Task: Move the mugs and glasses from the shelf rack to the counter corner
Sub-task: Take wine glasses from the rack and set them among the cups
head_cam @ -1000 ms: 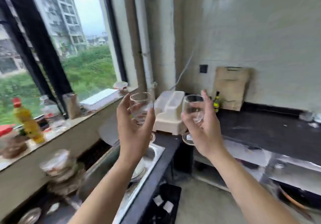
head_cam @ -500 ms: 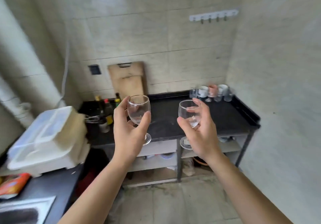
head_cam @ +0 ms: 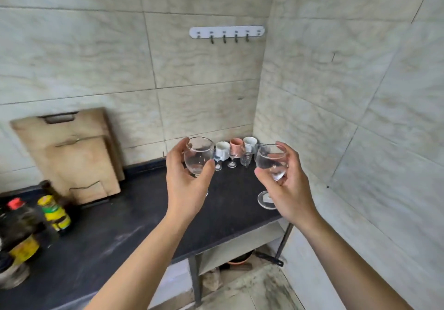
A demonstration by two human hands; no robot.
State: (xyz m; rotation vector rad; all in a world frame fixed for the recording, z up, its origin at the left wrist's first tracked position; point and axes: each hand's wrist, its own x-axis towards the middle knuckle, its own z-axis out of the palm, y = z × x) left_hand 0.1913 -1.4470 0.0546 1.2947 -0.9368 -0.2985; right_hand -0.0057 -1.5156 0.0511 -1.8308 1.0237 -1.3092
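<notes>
head view: carry underway
left hand (head_cam: pixel 186 184): gripping glass (head_cam: pixel 198 156)
right hand (head_cam: pixel 288 189): gripping second glass (head_cam: pixel 272 163)
done: cups (head_cam: pixel 236 152) parked beyond hands
left: set both down

Surface: black counter (head_cam: pixel 134 216), dusty, on a metal frame.
Far right corner: white mug (head_cam: pixel 222 150), pink mug (head_cam: pixel 236 145), second white mug (head_cam: pixel 250 141), small stemmed glass (head_cam: pixel 232 159), clear tumbler (head_cam: pixel 246 157), close together.
Back wall: two wooden cutting boards (head_cam: pixel 72 156), leaning upright.
Left edge: bottles (head_cam: pixel 54 210), blurred; yellow labels.
</notes>
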